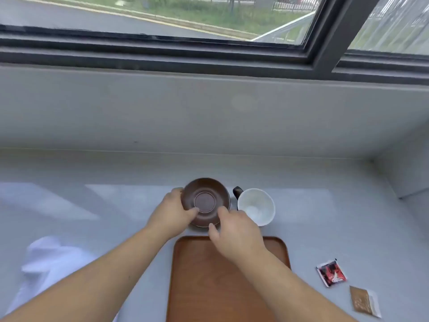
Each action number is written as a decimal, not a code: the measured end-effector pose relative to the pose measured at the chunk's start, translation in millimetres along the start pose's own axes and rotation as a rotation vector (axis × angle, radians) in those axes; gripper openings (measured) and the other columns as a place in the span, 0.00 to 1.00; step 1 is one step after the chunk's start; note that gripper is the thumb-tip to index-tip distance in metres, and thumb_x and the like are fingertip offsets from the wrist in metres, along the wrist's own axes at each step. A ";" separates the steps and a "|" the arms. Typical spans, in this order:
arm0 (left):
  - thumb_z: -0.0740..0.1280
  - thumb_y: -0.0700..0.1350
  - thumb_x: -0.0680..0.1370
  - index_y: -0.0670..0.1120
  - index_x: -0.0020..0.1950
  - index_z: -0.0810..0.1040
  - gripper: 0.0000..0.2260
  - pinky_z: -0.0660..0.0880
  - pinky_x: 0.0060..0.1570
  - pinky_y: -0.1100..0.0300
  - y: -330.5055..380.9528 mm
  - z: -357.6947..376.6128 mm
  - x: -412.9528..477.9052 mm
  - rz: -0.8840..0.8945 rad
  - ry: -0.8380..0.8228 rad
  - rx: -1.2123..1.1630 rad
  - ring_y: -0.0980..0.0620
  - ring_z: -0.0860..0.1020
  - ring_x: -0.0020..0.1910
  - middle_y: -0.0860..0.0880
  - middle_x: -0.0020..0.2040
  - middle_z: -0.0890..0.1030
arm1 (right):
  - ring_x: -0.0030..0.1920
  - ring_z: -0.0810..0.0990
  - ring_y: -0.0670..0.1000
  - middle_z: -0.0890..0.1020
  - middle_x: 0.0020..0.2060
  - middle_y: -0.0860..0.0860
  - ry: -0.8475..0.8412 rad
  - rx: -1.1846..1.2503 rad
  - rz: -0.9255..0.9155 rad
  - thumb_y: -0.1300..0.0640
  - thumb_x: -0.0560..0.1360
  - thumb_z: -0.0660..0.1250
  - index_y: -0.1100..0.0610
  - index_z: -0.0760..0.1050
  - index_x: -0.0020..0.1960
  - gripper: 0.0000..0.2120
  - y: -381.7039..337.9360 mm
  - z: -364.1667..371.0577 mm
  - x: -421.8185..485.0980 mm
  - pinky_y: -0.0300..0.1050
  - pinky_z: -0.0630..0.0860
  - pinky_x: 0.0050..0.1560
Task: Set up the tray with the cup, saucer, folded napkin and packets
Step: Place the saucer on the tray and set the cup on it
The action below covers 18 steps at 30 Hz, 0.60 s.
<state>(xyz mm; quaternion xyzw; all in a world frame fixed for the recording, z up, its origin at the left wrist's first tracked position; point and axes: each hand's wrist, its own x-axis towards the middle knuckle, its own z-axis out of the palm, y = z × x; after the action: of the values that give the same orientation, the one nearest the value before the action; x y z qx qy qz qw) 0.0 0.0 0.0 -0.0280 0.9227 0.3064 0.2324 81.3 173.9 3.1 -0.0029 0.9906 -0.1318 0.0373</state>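
A dark brown saucer [205, 194] sits on the grey counter just beyond the far edge of the wooden tray [199, 287]. My left hand [173, 211] grips its left rim, thumb on the inside. My right hand [234, 231] holds its near right rim with the fingertips. A cup [255, 206], white inside with a dark handle, stands right of the saucer. A white napkin [46, 259] lies crumpled at the left. A red and black packet [331, 273] and a brown packet [364, 300] lie right of the tray.
A grey wall rises behind the counter to a sill below a dark-framed window [209, 49]. At the far right the counter meets a side wall [408, 173].
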 end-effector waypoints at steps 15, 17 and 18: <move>0.64 0.43 0.82 0.49 0.51 0.73 0.01 0.86 0.49 0.43 -18.5 12.5 32.8 -0.232 -0.021 -0.384 0.41 0.86 0.47 0.42 0.51 0.83 | 0.46 0.78 0.56 0.81 0.45 0.53 -0.008 0.022 -0.002 0.43 0.79 0.59 0.55 0.71 0.58 0.16 -3.4 4.9 0.9 0.47 0.69 0.36; 0.63 0.42 0.82 0.49 0.51 0.73 0.03 0.87 0.43 0.47 -19.1 7.7 29.0 -0.203 -0.018 -0.392 0.41 0.86 0.47 0.41 0.51 0.83 | 0.47 0.79 0.56 0.80 0.46 0.52 -0.025 0.031 0.021 0.43 0.78 0.59 0.54 0.70 0.58 0.16 -5.3 4.1 -1.2 0.48 0.68 0.37; 0.63 0.41 0.82 0.50 0.51 0.73 0.03 0.86 0.39 0.51 -19.2 3.8 25.7 -0.193 -0.013 -0.391 0.42 0.86 0.46 0.41 0.51 0.83 | 0.47 0.79 0.56 0.80 0.46 0.52 -0.034 0.035 0.032 0.43 0.78 0.60 0.54 0.70 0.58 0.16 -5.9 3.6 -2.4 0.48 0.68 0.37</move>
<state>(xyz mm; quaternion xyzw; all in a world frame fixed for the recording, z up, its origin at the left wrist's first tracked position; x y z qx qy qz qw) -17.6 -11.0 -24.7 -0.1588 0.8373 0.4560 0.2565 83.9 167.3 1.4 0.0112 0.9873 -0.1485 0.0561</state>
